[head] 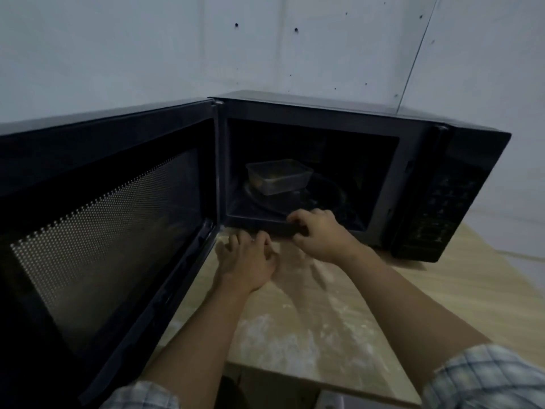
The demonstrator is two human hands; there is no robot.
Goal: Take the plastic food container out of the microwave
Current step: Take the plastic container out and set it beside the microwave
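Plastic food container (278,177) inside microwave (413,160), beyond both empty, loosely spread hands, right hand (320,234) nearer

Both forearms are bare from the wrist up to rolled or short cuffs near the elbow. The left sleeve (141,394) and the right sleeve (483,379) are the same checked cloth, pale blue-grey and white with thin darker crossing lines. The left hand (247,261) and right hand (318,231) wear no gloves.
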